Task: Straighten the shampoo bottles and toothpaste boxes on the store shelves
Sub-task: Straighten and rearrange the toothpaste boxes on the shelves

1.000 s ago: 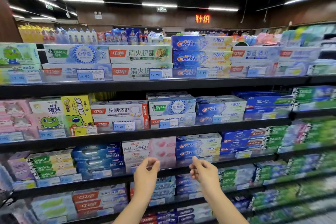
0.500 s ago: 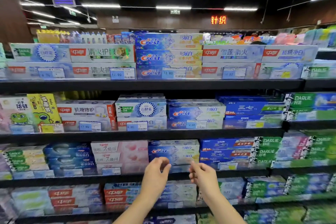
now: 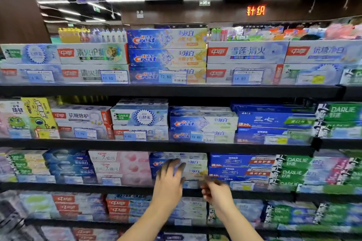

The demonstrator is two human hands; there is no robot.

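Stacked toothpaste boxes fill several black shelves in front of me. My left hand (image 3: pixel 170 179) is raised with fingers spread, its fingertips over the blue-and-white Crest boxes (image 3: pixel 195 166) on the third shelf. It is blurred, so contact is unclear. My right hand (image 3: pixel 215 190) hovers lower right of it, fingers loosely curled, in front of that shelf's black front edge (image 3: pixel 125 188). It holds nothing. No shampoo bottles show close by.
Pink boxes (image 3: pixel 125 164) lie left of the Crest stack, dark blue boxes (image 3: pixel 241 166) and green Darlie boxes (image 3: pixel 291 170) to its right. Price tags (image 3: pixel 165 76) hang along the shelf fronts. Bottles (image 3: pixel 92 35) stand on a far shelf behind the top row.
Both hands rose and reached forward toward the third-shelf Crest boxes; the left hand's fingers opened wider. My view shifted right and nearer the shelves.
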